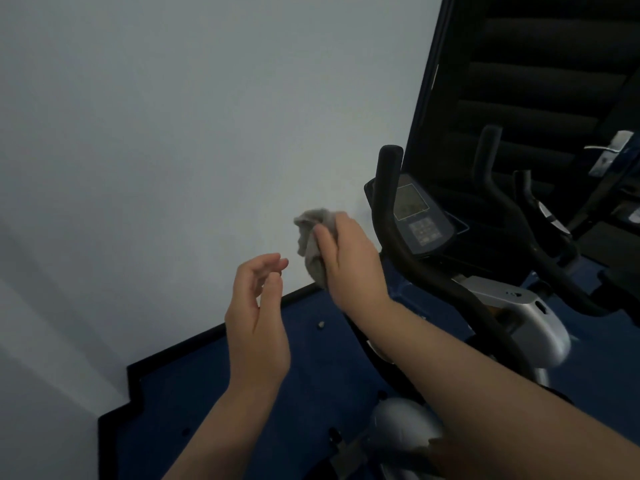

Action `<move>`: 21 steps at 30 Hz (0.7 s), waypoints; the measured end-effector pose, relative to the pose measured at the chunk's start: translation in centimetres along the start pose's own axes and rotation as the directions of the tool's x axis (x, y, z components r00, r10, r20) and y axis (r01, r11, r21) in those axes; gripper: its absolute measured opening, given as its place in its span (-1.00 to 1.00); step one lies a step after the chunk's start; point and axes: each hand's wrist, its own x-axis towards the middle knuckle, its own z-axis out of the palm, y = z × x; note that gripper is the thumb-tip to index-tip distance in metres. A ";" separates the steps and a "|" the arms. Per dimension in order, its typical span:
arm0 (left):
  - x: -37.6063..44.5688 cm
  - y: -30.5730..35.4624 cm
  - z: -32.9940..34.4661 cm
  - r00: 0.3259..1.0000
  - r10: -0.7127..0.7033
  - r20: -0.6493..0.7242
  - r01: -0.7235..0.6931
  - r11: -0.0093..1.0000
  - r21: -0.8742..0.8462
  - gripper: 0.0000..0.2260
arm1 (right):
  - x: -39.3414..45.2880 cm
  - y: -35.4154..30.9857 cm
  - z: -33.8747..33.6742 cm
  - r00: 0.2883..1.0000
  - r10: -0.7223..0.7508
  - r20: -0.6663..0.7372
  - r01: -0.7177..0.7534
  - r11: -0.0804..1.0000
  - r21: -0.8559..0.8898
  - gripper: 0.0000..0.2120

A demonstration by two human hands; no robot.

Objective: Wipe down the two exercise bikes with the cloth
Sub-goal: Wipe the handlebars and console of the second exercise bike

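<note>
Cloth bunched, hanging lengthwise from right hand

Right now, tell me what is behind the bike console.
Behind the bike console stands a dark window with slatted blinds, and at its left the pale wall. The handlebar crosses the console's left edge, hiding part of it.

A plain pale wall fills the left and upper part of the view, dimly and evenly lit. Along its foot runs a black skirting strip that steps around a corner. The floor is dark blue. At the upper right stands a dark louvred panel, and beside it a door with a silver lever handle.
</note>
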 end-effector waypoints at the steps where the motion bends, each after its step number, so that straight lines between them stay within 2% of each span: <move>1: -0.1 0.1 -0.1 1.000 -0.003 0.002 0.003 1.000 0.004 -0.80 | 0.4 -0.2 0.2 0.997 0.053 -0.055 -0.052 0.999 0.010 -0.77; 2: -0.2 0.2 -0.1 1.000 0.001 0.003 -0.001 1.000 0.007 -0.80 | 0.5 -0.1 0.2 0.992 0.083 -0.098 -0.080 0.996 0.032 -0.74; 4: -0.4 0.6 0.2 1.000 0.008 0.009 -0.008 1.000 0.015 -0.80 | -0.4 0.3 -0.3 0.991 0.102 -0.090 -0.100 0.995 0.026 -0.69; 5: -0.6 0.7 0.5 1.000 0.005 0.019 -0.005 1.000 0.020 -0.80 | -1.2 0.7 -0.7 0.995 0.093 -0.045 -0.097 0.991 -0.087 -0.69; 6: -0.8 0.7 0.8 1.000 0.001 0.031 -0.002 1.000 0.024 -0.80 | -2.2 1.2 -0.9 0.997 0.070 0.026 -0.060 0.955 -0.290 -0.69; 7: -1.0 0.7 1.0 0.999 -0.003 0.044 0.002 1.000 0.024 -0.80 | -3.3 1.7 -1.1 0.991 0.065 0.120 -0.001 0.881 -0.474 -0.66; 8: -1.2 0.6 1.4 0.998 -0.008 0.055 0.006 1.000 0.025 -0.79 | -4.4 2.2 -1.4 0.980 0.080 0.184 0.039 0.823 -0.566 -0.62; 11: -2.1 0.1 2.6 0.997 -0.020 0.074 0.016 0.998 0.056 -0.76 | -7.7 3.0 -2.8 0.941 0.148 0.304 0.093 0.752 -0.653 -0.58; 15: -3.1 -0.4 4.1 0.995 -0.007 0.096 0.000 0.997 0.082 -0.75 | -7.8 3.3 -4.2 0.906 0.203 0.372 0.033 0.842 -0.539 -0.63; 18: -3.5 -0.4 4.9 0.996 0.043 0.080 -0.052 0.993 0.106 -0.71 | -5.1 2.1 -3.3 0.915 0.250 0.317 -0.205 0.964 -0.168 -0.61; 21: -4.3 -0.7 5.7 0.994 0.073 0.081 -0.082 0.991 0.109 -0.70 | -5.0 1.8 -2.9 0.933 0.206 0.295 -0.210 0.978 -0.020 -0.61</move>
